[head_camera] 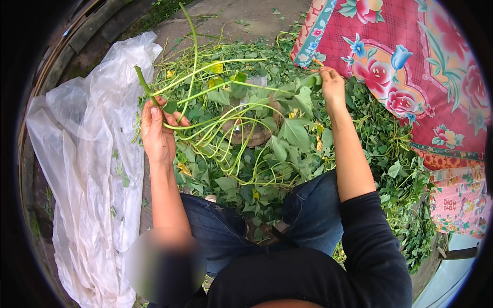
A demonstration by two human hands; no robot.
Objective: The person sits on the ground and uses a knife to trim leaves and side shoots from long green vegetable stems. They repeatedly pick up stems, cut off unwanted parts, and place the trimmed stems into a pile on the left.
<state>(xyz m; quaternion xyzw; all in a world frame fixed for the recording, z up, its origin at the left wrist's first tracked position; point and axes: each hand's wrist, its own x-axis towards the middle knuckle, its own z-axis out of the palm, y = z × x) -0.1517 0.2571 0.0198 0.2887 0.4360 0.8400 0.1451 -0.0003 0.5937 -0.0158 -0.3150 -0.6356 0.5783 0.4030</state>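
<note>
My left hand [158, 131] grips a thick green stem of leafy vines, likely sweet potato, between thumb and fingers. From it the long pale-green vine stems [227, 119] arch across to the right, with broad leaves [296, 134] near their far ends. Over there my right hand [332, 86] is closed around the leafy end of the bunch; its fingertips are partly hidden. Below the stems sits a brown rounded block [252, 136], wood or stone, with a shiny narrow object in front of it that I cannot make out. Several yellowed leaves show among the green.
Cut leaves and stems [385, 158] cover the ground around my knees. Crumpled clear plastic sheeting [104, 184] spreads along the left. A red floral cloth [385, 57] lies at the upper right, above a pink patterned cloth [458, 200] that bears writing. Bare concrete [250, 15] shows at the top.
</note>
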